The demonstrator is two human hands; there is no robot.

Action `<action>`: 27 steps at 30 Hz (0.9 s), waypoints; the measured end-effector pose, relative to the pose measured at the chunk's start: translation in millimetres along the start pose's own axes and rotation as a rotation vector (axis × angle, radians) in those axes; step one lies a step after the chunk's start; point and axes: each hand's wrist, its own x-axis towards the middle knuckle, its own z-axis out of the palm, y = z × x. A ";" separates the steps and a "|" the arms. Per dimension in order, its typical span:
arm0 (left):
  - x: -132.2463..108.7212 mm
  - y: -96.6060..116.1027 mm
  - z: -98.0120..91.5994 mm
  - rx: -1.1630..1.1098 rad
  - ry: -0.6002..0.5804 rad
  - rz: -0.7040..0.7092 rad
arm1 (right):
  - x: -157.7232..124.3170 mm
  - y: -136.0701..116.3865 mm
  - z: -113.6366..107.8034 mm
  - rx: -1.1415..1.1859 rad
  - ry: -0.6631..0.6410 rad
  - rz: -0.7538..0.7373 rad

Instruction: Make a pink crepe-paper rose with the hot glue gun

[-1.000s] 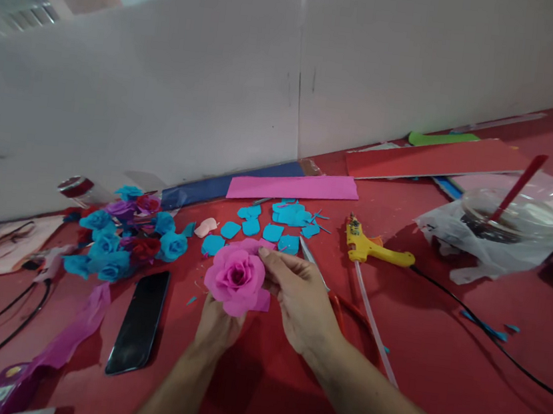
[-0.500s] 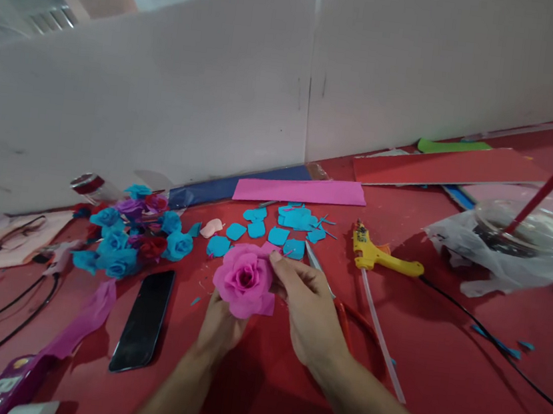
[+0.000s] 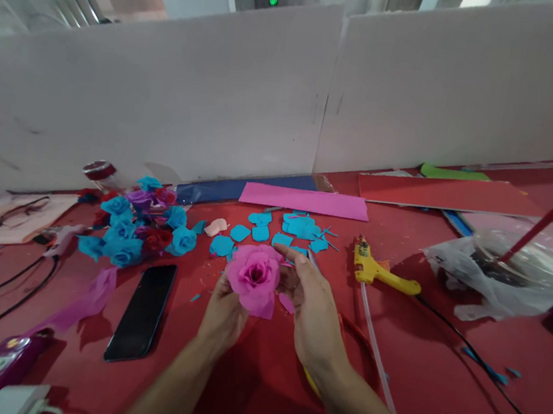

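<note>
A pink paper rose (image 3: 254,273) with layered petals faces up in the middle of the view. My left hand (image 3: 223,318) is closed around its underside; the stem is hidden beneath the bloom. At the flower's right edge is my right hand (image 3: 312,312), its fingers apart and the index finger stretched toward the upper petals. Whether its fingertips touch the paper I cannot tell. A loose pink petal (image 3: 286,303) shows between the rose and my right palm. Blue paper petals (image 3: 299,226) lie scattered beyond the hands, and scissors (image 3: 358,341) are partly covered by my right hand.
A yellow glue gun (image 3: 384,274) with a black cord lies to the right. At left are a bunch of paper roses (image 3: 125,232), a phone (image 3: 141,311) and a purple power strip (image 3: 7,365). Pink paper (image 3: 305,201) lies before the white partition (image 3: 219,99).
My right hand's fingers have let go of the petal edge and spread beside the rose. The camera view has shifted slightly, showing more above the partition.
</note>
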 end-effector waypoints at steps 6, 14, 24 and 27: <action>3.1 -1.6 -1.7 -0.042 -0.037 0.054 | 0.9 3.0 0.1 -0.013 0.013 -0.020; 7.4 -8.8 -9.5 -0.099 -0.096 0.090 | 2.1 5.7 -0.5 -0.009 0.009 -0.028; 2.8 1.9 -0.8 -0.119 0.026 -0.080 | 3.0 4.5 0.5 -0.007 -0.004 -0.025; 0.5 8.3 0.9 -0.148 0.096 -0.220 | 6.6 6.9 0.9 0.034 0.014 0.024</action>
